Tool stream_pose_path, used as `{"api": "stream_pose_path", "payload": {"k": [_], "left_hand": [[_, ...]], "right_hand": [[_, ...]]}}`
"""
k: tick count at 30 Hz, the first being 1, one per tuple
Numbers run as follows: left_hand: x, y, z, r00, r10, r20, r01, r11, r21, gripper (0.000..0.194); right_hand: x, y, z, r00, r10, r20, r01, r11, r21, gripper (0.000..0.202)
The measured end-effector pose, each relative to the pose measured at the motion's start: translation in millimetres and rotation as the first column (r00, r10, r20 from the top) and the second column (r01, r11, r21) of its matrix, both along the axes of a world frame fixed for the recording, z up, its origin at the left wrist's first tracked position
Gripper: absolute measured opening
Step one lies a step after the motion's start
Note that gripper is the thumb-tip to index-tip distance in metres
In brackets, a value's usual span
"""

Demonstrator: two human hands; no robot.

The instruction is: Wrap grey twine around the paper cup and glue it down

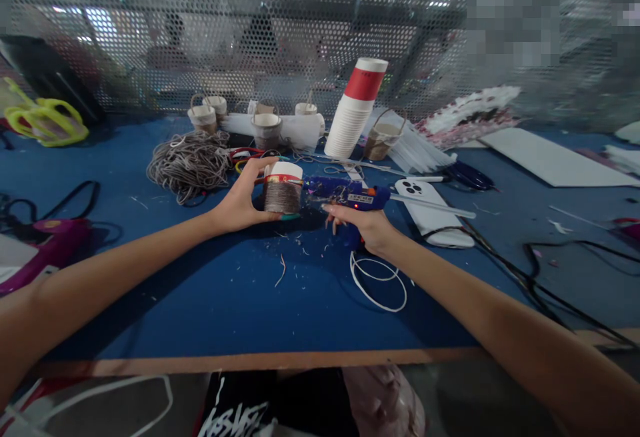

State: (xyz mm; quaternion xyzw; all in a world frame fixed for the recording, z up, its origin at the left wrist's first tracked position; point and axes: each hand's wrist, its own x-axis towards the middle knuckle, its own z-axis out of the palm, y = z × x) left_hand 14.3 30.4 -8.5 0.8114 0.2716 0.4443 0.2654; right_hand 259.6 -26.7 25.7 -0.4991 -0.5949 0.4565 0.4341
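My left hand [243, 202] is closed around a paper cup [283, 192], thumb and fingers at its two ends. Grey-brown cord is wound round much of the cup; a red band and a white part show above the winding. In my right hand [367, 225] is a blue glue gun [340, 190] with a small red light on its side. Its nozzle points left and lies close to the cup's right side; whether it touches cannot be made out. A clear glue stick [433, 206] sticks out of the gun's back end.
Behind my left hand lies a tangled heap of cord [189, 162]. Several cord-wrapped cups stand near a tall stack of paper cups [352, 114]. A white phone [434, 214] lies right, beside black cables [510, 270]. A purple glue gun [45, 250] is at left.
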Motion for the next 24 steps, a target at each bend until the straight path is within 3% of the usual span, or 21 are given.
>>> {"api": "stream_pose_path", "payload": {"k": [15,21,24], "left_hand": [[0.3,0.7,-1.5,0.999,0.002,0.041,0.0,0.999,-0.042,0.086],[-1.6,-2.5,2.1,0.996,0.09,0.01,-0.09,0.992,0.092,0.083],[-0.8,-2.8,3.0,0.99,0.136,0.037,-0.141,0.964,0.227,0.078]], "right_hand": [[1.8,2.2,-3.5,0.998,0.011,-0.065,-0.009,0.999,0.031,0.027],[0.7,-0.5,5.2,1.0,-0.004,-0.021,0.003,1.0,-0.014,0.032],[3.6,1.2,8.2,0.992,-0.054,0.115,0.053,0.998,0.015,0.029]]}}
